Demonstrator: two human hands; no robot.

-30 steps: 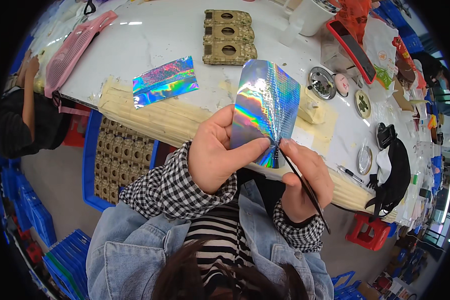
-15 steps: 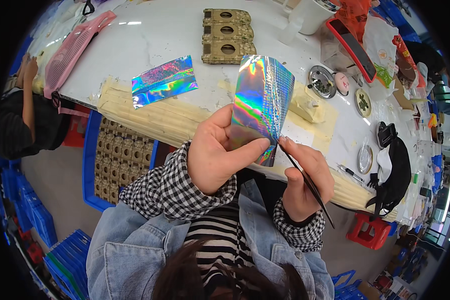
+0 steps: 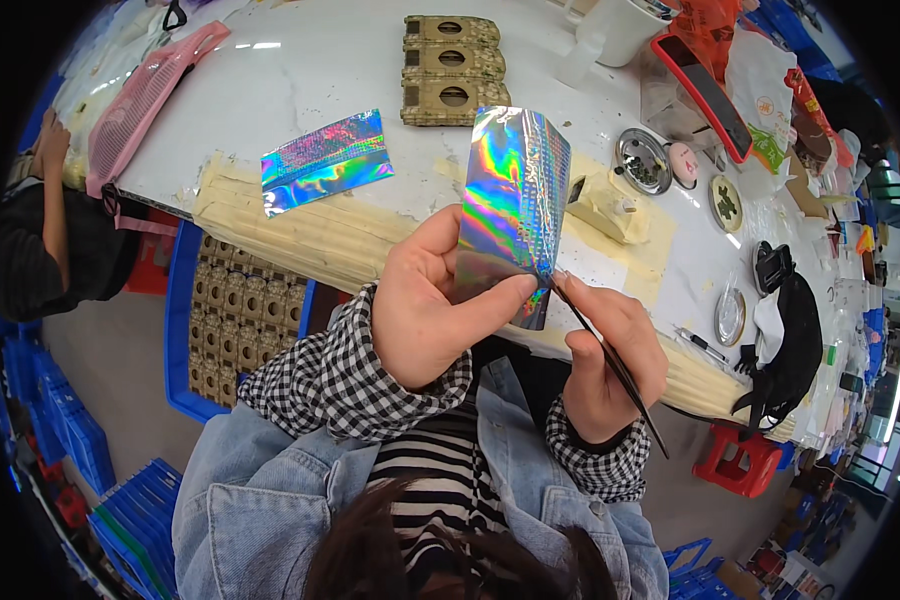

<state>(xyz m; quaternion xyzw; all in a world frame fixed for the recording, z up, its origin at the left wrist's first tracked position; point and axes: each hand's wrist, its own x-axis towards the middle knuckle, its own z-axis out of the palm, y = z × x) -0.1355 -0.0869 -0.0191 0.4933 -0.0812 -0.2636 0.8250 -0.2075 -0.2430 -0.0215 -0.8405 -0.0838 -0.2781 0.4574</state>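
Note:
My left hand [image 3: 420, 310] pinches the lower edge of a shiny holographic sticker sheet [image 3: 510, 185], which stands curved above the table's front edge. In my right hand [image 3: 615, 365] is a pair of thin black tweezers [image 3: 654, 430], slanting down to the right. Their tips meet the sheet's lower right part, close to my left thumb; whether they grip a sticker there is too small to tell. A second holographic sheet [image 3: 328, 162] lies flat on the table to the left. Beyond my hands, three camouflage-patterned casings [image 3: 452, 97] with round holes sit in a row.
Cream tape [image 3: 270, 225] covers the table's front edge. Below left stands a blue crate [image 3: 177, 335] of similar casings. To the right are a taped block [image 3: 610, 208], a round metal tin [image 3: 643, 165], a red-framed phone [image 3: 705, 100] and a black bag [image 3: 785, 350]. Another person's arm [image 3: 55, 220] shows at far left.
The sheet in my left hand has tilted slightly left and turned a little, so its reflections differ. Both hands keep their grip and have barely shifted.

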